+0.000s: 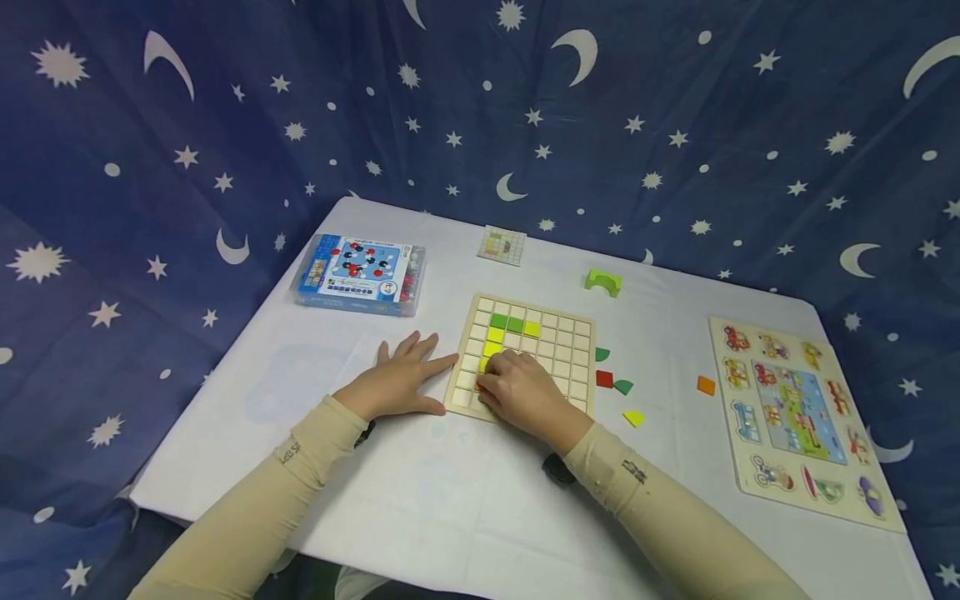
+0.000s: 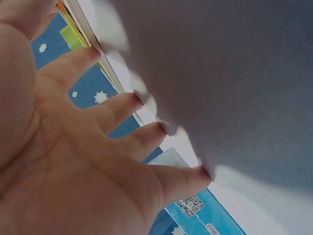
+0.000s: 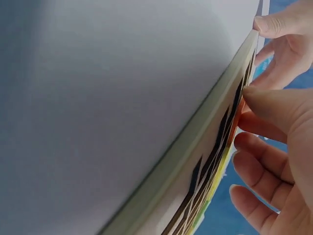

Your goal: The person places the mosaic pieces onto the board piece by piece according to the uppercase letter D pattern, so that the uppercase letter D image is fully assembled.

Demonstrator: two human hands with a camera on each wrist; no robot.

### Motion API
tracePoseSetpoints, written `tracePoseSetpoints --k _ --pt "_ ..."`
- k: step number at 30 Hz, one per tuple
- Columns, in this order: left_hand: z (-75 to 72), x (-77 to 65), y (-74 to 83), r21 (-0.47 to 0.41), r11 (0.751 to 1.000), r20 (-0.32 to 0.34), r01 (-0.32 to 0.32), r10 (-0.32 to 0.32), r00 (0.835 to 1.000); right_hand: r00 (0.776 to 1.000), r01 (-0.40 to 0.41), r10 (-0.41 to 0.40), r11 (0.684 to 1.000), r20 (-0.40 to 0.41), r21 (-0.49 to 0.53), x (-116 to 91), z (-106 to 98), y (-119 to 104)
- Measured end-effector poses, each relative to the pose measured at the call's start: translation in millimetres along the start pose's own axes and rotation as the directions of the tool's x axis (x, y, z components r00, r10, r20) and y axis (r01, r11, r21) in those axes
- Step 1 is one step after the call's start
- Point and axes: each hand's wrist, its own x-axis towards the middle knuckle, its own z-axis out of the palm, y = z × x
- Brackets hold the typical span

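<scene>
The wooden grid board (image 1: 561,348) lies on the table, with green tiles (image 1: 507,322) and yellow tiles (image 1: 492,335) in some squares. My right hand (image 1: 522,390) is over its lower left part; thumb and index finger pinch an orange tile (image 3: 238,113) at the board's surface. In the head view the fingers cover most of that tile. Fingers spread, my left hand (image 1: 401,375) rests on the table by the board's left edge, fingertips (image 2: 159,128) touching the cloth. Right of the board lie a red tile (image 1: 604,379), green pieces (image 1: 623,387) and a yellow piece (image 1: 633,418).
A clear-sided box (image 1: 360,275) with a molecule picture stands at the back left. Behind the board lie a pattern card (image 1: 501,246) and a green arch block (image 1: 603,282). An orange square (image 1: 706,385) sits beside a picture puzzle (image 1: 802,417) at right.
</scene>
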Motion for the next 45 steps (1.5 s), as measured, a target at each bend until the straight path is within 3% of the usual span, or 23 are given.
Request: tracePoseSetpoints --k 7,11,14,18,22,24,28,33,39,45 --pt "1.4 0.4 0.3 -0.012 1.0 -0.005 -0.004 0.004 1.0 0.995 -0.095 0.097 0.993 -0.022 0.073 -17.2 -9.0 18.4" --pt "3.1 -0.2 0.0 -0.017 1.0 -0.007 0.001 -0.001 1.0 0.98 -0.186 0.191 0.979 -0.05 0.087 -39.4 -20.3 45.8" --pt "3.3 -0.9 -0.1 -0.022 1.0 -0.011 -0.002 0.002 1.0 0.955 -0.283 0.287 0.957 -0.077 0.068 -62.9 -28.3 74.7" --pt "2.6 -1.8 -0.1 -0.026 1.0 -0.018 -0.003 0.002 1.0 0.888 -0.455 0.456 0.89 -0.051 0.032 -103.2 -33.7 119.3" --pt "2.9 -2.6 0.3 -0.03 1.0 -0.013 -0.001 0.001 1.0 0.784 -0.62 0.617 0.784 0.061 0.026 -147.7 -39.6 159.6" --pt "3.0 -2.7 0.7 -0.03 1.0 -0.011 -0.002 0.001 1.0 0.733 -0.677 0.668 0.735 0.129 0.034 -166.6 -44.3 174.0" --pt "2.7 -2.5 1.4 -0.026 1.0 -0.013 0.0 0.0 1.0 0.673 -0.727 0.699 0.685 0.243 0.044 -191.3 -52.3 190.3" --pt "2.9 -1.4 1.3 -0.02 1.0 -0.015 -0.006 0.006 1.0 0.65 -0.747 0.707 0.661 0.278 0.068 -204.9 -55.5 196.8" --pt "2.3 -1.5 2.4 -0.023 1.0 -0.015 0.001 -0.001 1.0 0.633 -0.76 0.714 0.647 0.299 0.065 -207.4 -54.1 198.6" --pt "-0.5 -2.1 2.7 -0.023 1.0 -0.018 -0.001 0.0 1.0 0.638 -0.756 0.712 0.651 0.292 0.066 -207.8 -51.3 199.5"
